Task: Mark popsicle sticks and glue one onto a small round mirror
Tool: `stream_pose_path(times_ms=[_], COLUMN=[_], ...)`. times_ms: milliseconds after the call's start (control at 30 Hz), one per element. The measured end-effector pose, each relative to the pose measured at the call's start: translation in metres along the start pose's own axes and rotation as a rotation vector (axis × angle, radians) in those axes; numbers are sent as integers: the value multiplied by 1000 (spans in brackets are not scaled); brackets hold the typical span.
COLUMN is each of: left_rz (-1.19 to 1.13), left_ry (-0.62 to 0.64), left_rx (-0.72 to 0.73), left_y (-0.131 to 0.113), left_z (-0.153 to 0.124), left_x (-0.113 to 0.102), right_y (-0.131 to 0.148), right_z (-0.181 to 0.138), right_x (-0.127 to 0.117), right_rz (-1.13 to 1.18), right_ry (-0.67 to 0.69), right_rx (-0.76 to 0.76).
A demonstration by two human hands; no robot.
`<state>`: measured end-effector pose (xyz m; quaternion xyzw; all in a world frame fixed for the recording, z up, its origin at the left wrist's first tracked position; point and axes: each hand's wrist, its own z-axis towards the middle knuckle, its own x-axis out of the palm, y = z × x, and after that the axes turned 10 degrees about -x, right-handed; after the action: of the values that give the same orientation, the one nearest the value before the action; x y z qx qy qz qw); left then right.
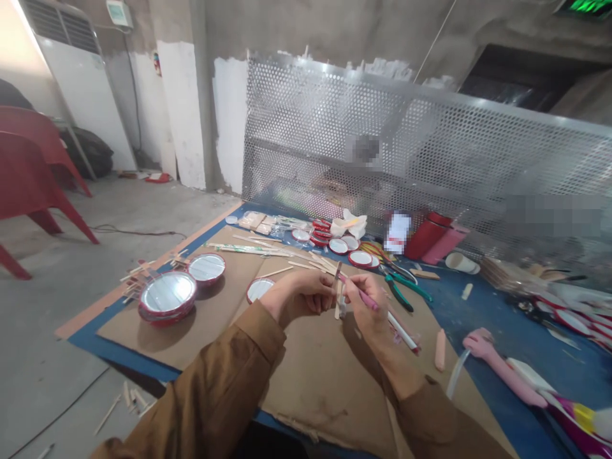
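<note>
Wooden stick | pinched by left hand | right hand grips pink tool

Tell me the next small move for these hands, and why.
Probably hold the wooden stick steady in the left hand and draw the tip of the pink tool a little way down it. The left hand pinches the stick roughly upright over the cardboard, and the right hand sets the tool's tip against its upper part.
</note>
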<state>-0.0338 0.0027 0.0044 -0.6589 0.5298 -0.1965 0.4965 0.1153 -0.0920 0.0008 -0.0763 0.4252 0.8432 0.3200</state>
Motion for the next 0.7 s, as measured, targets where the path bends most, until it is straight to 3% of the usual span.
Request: stream_pose_path(times_ms=[267,433,700], left_rz=[-25,-32,-22], left_ry=[-13,-30,10], left_rx=[-5,-14,-38], left_y=[-4,-6,-7], left_z=[-7,-10,-8], left_x=[1,2,1], right_y=[2,4,10], right_z=[2,0,0], right_x=[0,-2,-4], right_rz=[16,3,43], right_ry=[-1,-108,-112], right_rx=[58,21,4])
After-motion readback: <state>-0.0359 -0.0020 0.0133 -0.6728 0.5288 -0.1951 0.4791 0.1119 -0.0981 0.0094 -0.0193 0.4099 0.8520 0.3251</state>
